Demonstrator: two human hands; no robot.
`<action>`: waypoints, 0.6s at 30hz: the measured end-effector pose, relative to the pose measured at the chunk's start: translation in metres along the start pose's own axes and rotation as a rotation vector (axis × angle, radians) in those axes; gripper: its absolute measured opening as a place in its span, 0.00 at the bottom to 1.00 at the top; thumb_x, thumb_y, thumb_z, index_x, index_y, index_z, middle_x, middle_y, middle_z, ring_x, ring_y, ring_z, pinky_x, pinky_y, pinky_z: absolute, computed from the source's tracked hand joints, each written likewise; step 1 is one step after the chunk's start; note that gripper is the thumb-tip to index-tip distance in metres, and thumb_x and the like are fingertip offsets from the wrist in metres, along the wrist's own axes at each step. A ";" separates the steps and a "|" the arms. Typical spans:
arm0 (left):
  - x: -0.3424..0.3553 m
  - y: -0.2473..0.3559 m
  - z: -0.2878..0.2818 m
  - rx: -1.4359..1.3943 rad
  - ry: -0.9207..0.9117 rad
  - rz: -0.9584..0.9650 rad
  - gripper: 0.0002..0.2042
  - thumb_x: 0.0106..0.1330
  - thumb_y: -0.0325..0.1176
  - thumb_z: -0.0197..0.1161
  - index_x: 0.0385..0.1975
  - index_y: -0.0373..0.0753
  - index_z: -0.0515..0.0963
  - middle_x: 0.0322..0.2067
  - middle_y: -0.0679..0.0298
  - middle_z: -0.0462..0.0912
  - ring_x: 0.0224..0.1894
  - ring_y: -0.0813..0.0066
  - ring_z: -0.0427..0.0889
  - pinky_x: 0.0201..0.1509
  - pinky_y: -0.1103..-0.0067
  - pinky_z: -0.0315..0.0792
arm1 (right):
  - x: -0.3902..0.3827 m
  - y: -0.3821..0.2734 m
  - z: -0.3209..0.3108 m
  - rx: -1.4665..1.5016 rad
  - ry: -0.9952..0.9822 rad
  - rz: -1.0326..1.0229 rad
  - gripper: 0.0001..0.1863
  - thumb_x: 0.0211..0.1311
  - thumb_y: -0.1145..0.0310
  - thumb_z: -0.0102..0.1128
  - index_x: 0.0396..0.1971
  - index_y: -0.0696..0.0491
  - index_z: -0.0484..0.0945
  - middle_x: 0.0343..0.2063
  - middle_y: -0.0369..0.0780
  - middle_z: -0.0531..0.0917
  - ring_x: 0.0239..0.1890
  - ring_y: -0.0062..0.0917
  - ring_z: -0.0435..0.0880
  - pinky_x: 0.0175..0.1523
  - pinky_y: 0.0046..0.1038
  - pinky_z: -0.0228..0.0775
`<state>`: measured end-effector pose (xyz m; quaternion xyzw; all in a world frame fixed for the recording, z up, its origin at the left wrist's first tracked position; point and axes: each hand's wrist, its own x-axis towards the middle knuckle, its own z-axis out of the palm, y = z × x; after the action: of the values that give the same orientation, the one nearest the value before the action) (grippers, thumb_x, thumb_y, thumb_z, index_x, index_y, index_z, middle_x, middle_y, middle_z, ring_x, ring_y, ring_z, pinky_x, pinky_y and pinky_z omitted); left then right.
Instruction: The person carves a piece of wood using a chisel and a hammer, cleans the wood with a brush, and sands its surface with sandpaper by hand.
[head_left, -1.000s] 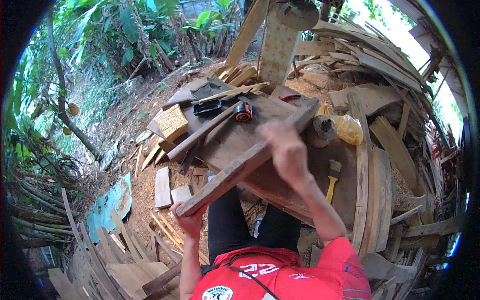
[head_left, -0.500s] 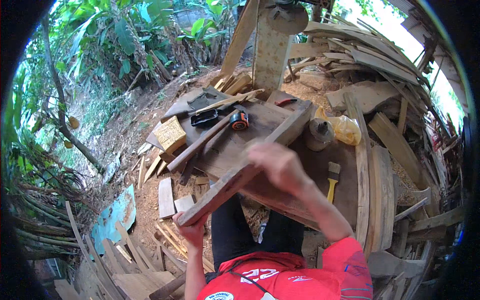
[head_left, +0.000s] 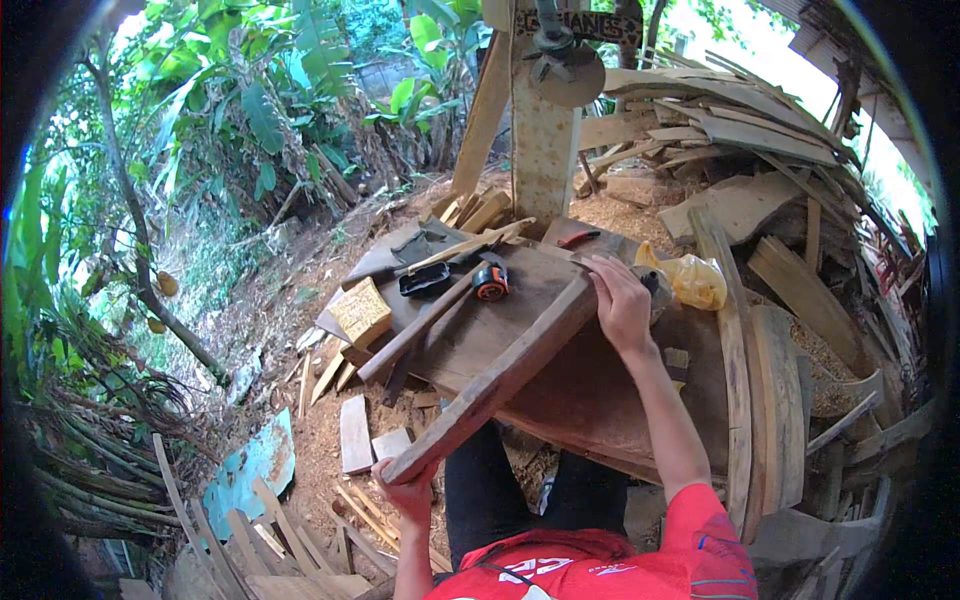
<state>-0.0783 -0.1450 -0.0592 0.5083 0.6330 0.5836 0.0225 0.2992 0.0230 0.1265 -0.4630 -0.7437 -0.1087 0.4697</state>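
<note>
A long, thick wooden plank (head_left: 490, 385) slants over the worktable, its near end by my lap and its far end at the table's right. My left hand (head_left: 405, 492) is closed around the near end from below. At the far end, my right hand (head_left: 622, 305) has its fingers bent over the plank's edge, the thumb hidden. Left of the plank lie an orange-and-black tape measure (head_left: 491, 283), a black plastic case (head_left: 424, 280) and a narrow wooden strip (head_left: 415, 335). A paintbrush (head_left: 677, 358) shows partly behind my right forearm.
The brown worktable (head_left: 600, 410) also bears a pale yellow block (head_left: 360, 312), a red-handled tool (head_left: 578, 239) and a yellow plastic bag (head_left: 695, 281). A rusty metal post (head_left: 542, 150) rises behind it. Stacked boards (head_left: 770, 130) fill the right side; shavings and offcuts litter the ground.
My right hand has gone from the plank's middle, where it was blurred, up to its far end. My left hand keeps its hold. The whole view has shifted slightly.
</note>
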 end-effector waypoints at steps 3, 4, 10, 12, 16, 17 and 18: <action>0.006 0.012 -0.002 -0.040 -0.011 0.047 0.39 0.38 0.45 0.90 0.46 0.38 0.70 0.35 0.59 0.77 0.36 0.61 0.78 0.43 0.68 0.74 | -0.024 -0.048 0.039 0.049 -0.009 -0.095 0.14 0.61 0.81 0.52 0.42 0.53 0.84 0.43 0.45 0.87 0.54 0.40 0.85 0.60 0.37 0.78; 0.008 0.013 -0.010 -0.058 -0.018 -0.029 0.39 0.38 0.44 0.90 0.47 0.38 0.70 0.35 0.59 0.78 0.36 0.62 0.78 0.43 0.68 0.74 | -0.027 -0.080 0.044 0.234 -0.051 -0.186 0.12 0.62 0.79 0.54 0.41 0.54 0.83 0.43 0.45 0.87 0.52 0.40 0.85 0.59 0.36 0.79; 0.008 0.021 -0.007 -0.031 -0.047 -0.046 0.40 0.37 0.44 0.90 0.47 0.37 0.70 0.35 0.60 0.79 0.36 0.64 0.79 0.43 0.69 0.75 | -0.005 -0.018 0.019 0.011 0.089 -0.086 0.14 0.64 0.79 0.51 0.44 0.52 0.84 0.43 0.45 0.87 0.52 0.39 0.86 0.60 0.37 0.79; 0.008 0.022 -0.005 -0.027 -0.033 -0.038 0.40 0.37 0.44 0.90 0.47 0.37 0.70 0.35 0.60 0.79 0.36 0.64 0.79 0.43 0.68 0.75 | -0.013 -0.032 0.030 0.054 0.067 -0.038 0.14 0.64 0.79 0.51 0.44 0.53 0.84 0.43 0.46 0.87 0.52 0.39 0.86 0.61 0.38 0.79; 0.002 0.021 -0.016 -0.087 -0.043 -0.137 0.39 0.39 0.44 0.89 0.47 0.36 0.70 0.35 0.58 0.80 0.37 0.64 0.80 0.45 0.69 0.76 | -0.042 -0.094 0.041 0.397 -0.198 -0.214 0.13 0.63 0.79 0.53 0.43 0.54 0.84 0.47 0.46 0.87 0.54 0.39 0.86 0.64 0.38 0.76; 0.002 0.025 -0.018 -0.164 -0.055 -0.220 0.39 0.39 0.44 0.89 0.46 0.35 0.70 0.36 0.58 0.81 0.38 0.65 0.81 0.45 0.70 0.76 | -0.042 -0.088 0.036 0.428 -0.267 -0.252 0.14 0.63 0.80 0.54 0.44 0.53 0.84 0.48 0.46 0.87 0.55 0.39 0.85 0.65 0.39 0.76; 0.002 0.028 -0.019 -0.161 -0.057 -0.222 0.39 0.39 0.44 0.89 0.46 0.35 0.70 0.36 0.58 0.81 0.38 0.65 0.81 0.45 0.70 0.76 | -0.036 -0.074 0.032 0.385 -0.173 -0.167 0.14 0.63 0.81 0.54 0.44 0.53 0.84 0.49 0.45 0.87 0.55 0.38 0.85 0.64 0.39 0.77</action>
<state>-0.0736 -0.1628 -0.0303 0.4481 0.6355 0.6117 0.1457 0.2260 -0.0196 0.1011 -0.3092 -0.8242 0.0367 0.4730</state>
